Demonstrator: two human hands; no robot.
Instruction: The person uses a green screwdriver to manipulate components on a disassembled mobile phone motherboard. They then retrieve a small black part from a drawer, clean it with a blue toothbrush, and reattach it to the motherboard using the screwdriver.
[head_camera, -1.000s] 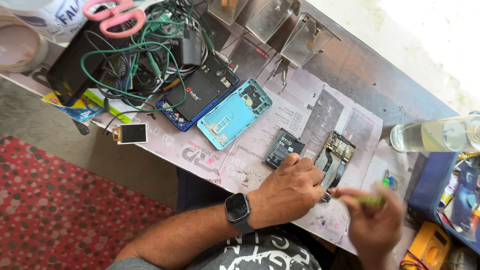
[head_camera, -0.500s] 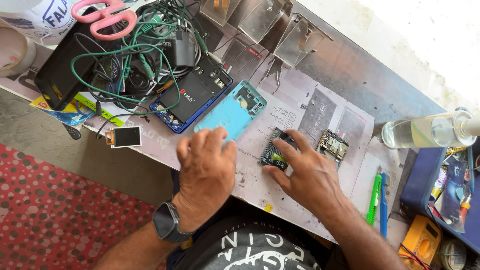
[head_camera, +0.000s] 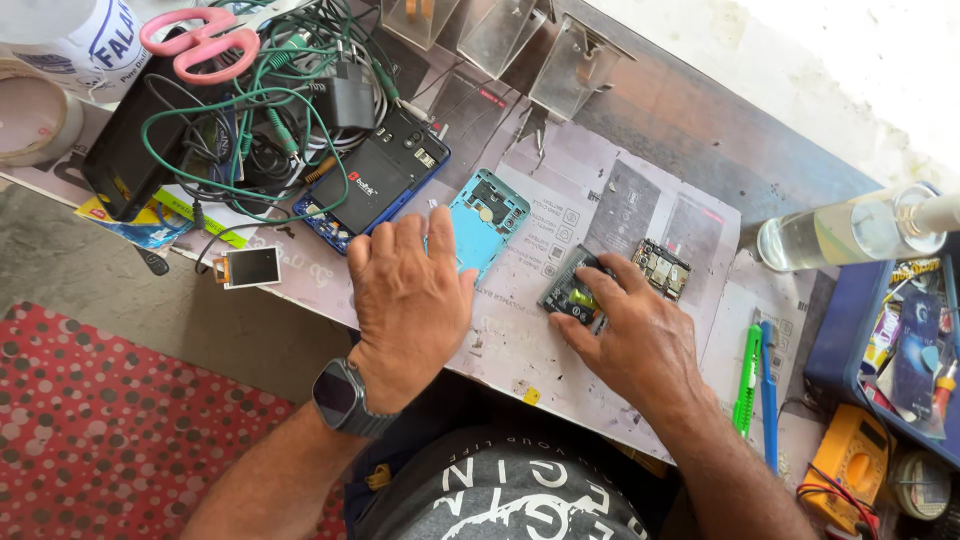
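1. We see the work partway: the blue phone (head_camera: 375, 180) lies open with its insides bare, up and left of our left hand (head_camera: 410, 295), and the teal back cover (head_camera: 480, 222) is already off, lying partly under that hand's fingertips. Nothing looks reassembled yet, so we judge the putting-together remains.
2. Our left hand lies flat and spread on the paper mat (head_camera: 520, 330), gripping nothing.
3. Our right hand (head_camera: 635, 330) presses its fingers (head_camera: 610, 275) onto a small dark module (head_camera: 572, 290); we are pinning it to the mat more than lifting it, and we cannot tell how firmly.
4. A circuit board (head_camera: 660, 268) lies just beyond those fingertips, up and to the right.
5. Counted: one open phone, one back cover, one module, one board, one loose small screen (head_camera: 250, 267) well left of the left hand.
6. Two tools (head_camera: 757, 375), green and blue, lie side by side right of the right hand; one yellow meter (head_camera: 850, 465) sits beyond them.
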